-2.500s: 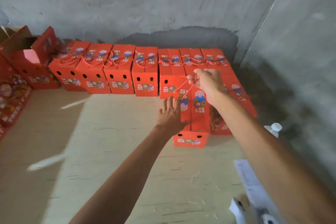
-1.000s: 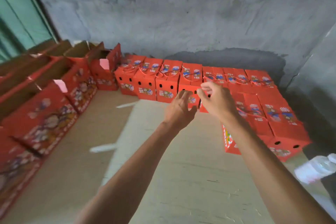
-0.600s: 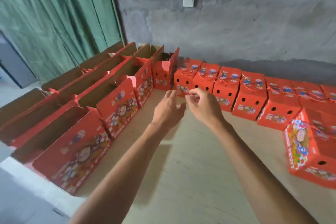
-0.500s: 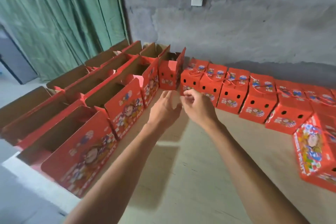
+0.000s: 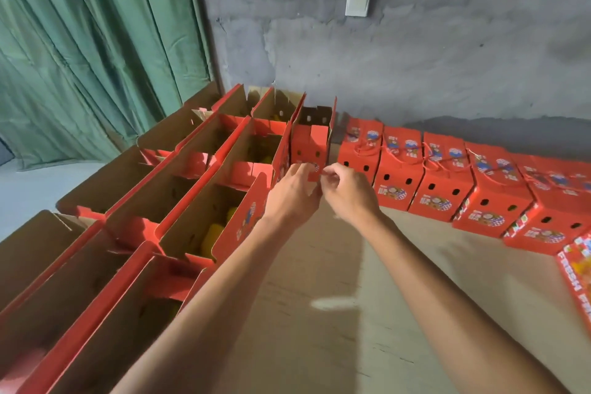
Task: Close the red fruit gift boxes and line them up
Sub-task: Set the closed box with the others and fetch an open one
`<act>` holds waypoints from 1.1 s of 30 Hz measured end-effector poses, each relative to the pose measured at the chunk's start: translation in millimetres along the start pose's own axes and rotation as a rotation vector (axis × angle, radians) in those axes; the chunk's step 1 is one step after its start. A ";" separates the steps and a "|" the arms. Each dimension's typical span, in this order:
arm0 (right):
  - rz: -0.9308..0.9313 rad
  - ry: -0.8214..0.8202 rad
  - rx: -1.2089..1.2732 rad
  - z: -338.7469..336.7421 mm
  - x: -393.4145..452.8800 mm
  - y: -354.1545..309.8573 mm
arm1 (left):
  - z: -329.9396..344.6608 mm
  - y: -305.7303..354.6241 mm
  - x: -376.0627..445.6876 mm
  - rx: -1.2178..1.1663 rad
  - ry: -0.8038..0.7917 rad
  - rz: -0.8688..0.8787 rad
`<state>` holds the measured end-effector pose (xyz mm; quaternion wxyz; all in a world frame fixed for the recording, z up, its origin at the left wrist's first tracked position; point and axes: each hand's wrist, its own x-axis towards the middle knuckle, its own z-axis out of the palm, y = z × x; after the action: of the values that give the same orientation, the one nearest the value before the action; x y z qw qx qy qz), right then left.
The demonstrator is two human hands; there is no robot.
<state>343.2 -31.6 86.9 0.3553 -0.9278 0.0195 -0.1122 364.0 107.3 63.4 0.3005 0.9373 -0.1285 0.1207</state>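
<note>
At the 12 o'clock end of the desk (image 5: 319, 265), both hands meet before the open box (image 5: 311, 144): left hand (image 5: 292, 193) relaxed, right hand (image 5: 347, 192) curled, holding nothing visible. A careless pull may tip it against the closed boxes (image 5: 431, 176) at 2 o'clock.

both bare forearms reach forward from the bottom of the view and come close together near the middle. the left hand (image 5: 292, 193) shows its back to the camera, with the fingers bent a little forward and the thumb toward the right hand. the right hand (image 5: 350, 193) is just beside it, almost touching, with its fingers curled and the fingertips (image 5: 327, 173) pinched together; if they hold something small, it is not clear.
</note>
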 end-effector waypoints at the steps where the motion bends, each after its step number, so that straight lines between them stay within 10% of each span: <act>1: 0.003 0.006 -0.006 3.2 15.7 0.3 | 2.3 -4.8 15.2 0.007 -0.002 0.013; 19: 0.080 -0.147 -0.256 89.2 325.5 116.9 | 133.7 -107.6 313.1 0.022 -0.229 -0.015; 33: 0.225 0.113 -0.156 177.6 385.5 165.9 | 204.3 -150.6 394.3 0.458 -0.353 0.140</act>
<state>765.4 -83.9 -76.6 0.2906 -0.9368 0.1518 -0.1219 811.5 37.9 -58.6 0.0451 0.9761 -0.2126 0.0022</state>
